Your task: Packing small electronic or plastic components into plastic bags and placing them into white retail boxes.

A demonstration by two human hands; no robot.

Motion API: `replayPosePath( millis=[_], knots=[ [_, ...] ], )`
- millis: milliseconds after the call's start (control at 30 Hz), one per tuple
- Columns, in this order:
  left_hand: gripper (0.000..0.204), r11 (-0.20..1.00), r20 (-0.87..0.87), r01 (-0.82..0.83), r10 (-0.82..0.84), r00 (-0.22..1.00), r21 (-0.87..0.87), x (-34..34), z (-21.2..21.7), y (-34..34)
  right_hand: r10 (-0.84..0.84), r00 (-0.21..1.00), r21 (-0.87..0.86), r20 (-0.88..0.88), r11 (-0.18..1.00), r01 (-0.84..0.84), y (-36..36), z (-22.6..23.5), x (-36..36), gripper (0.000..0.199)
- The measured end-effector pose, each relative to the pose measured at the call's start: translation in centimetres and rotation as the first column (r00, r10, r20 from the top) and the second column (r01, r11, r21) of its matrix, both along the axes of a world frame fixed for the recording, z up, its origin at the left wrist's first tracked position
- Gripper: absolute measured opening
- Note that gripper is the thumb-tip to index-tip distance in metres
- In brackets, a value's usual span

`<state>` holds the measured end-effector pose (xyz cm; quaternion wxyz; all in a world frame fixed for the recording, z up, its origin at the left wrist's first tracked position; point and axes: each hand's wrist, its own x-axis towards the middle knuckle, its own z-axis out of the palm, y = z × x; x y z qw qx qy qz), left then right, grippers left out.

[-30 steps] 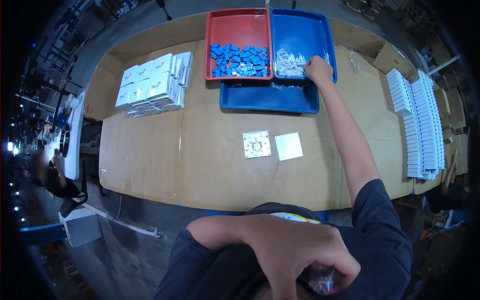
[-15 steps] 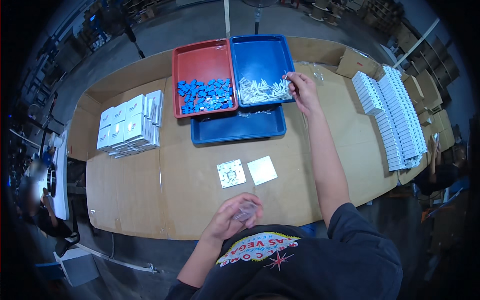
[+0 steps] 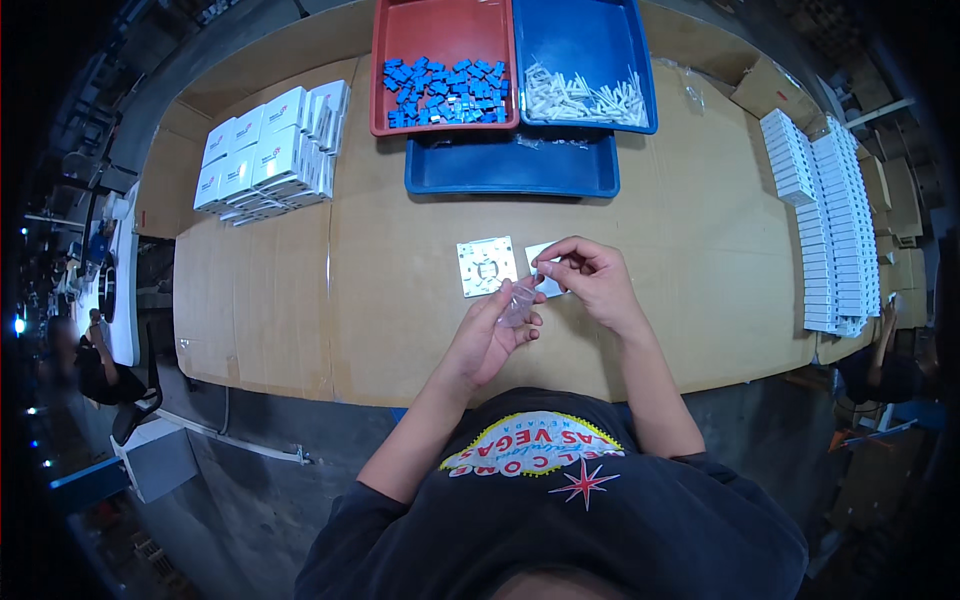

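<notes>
My left hand (image 3: 492,335) holds a small clear plastic bag (image 3: 517,302) just above the table's near edge. My right hand (image 3: 587,277) is pinched on a small white piece (image 3: 541,265) right beside the bag's top. A white square plate (image 3: 487,266) with a dark centre lies flat on the table just beyond my left hand. A white card (image 3: 546,255) lies next to it, partly hidden under my right fingers.
At the far side stand a red tray (image 3: 400,40) of blue parts, a blue tray (image 3: 590,35) of white parts and a lower blue tray (image 3: 510,175). Small white boxes (image 3: 268,155) are stacked at the left, rows of white boxes (image 3: 830,210) at the right.
My right hand has come back from the blue tray of white parts to the bag. My left hand has risen from my lap to the table with the bag.
</notes>
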<state>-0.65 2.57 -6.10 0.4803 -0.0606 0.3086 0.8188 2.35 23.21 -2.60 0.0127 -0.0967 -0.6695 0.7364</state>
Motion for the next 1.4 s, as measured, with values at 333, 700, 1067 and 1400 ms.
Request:
replayPosePath(
  millis=[333,700,1067,1400],
  knots=[
    [0.052,0.996,-0.031,0.088,-0.088,0.996,0.011,-0.1,-0.2,-0.6,0.321,0.947,0.385,-0.002,0.874,-0.296,0.7,2.6,-0.9,0.009],
    [0.043,0.993,-0.102,0.090,-0.098,0.990,-0.077,0.1,-0.3,-1.3,0.573,0.820,0.238,0.008,0.795,-0.558,0.8,2.3,-2.2,0.009],
    [0.036,0.997,-0.101,0.066,-0.061,0.993,0.043,0.1,-0.4,-1.1,0.580,0.809,0.174,0.099,0.790,-0.588,0.0,3.7,-2.2,0.035],
    [0.043,0.994,-0.014,0.042,-0.041,0.999,0.102,-0.3,0.9,-1.0,0.706,0.694,0.232,0.142,0.658,-0.716,0.0,2.3,-3.3,0.049]
  ],
)
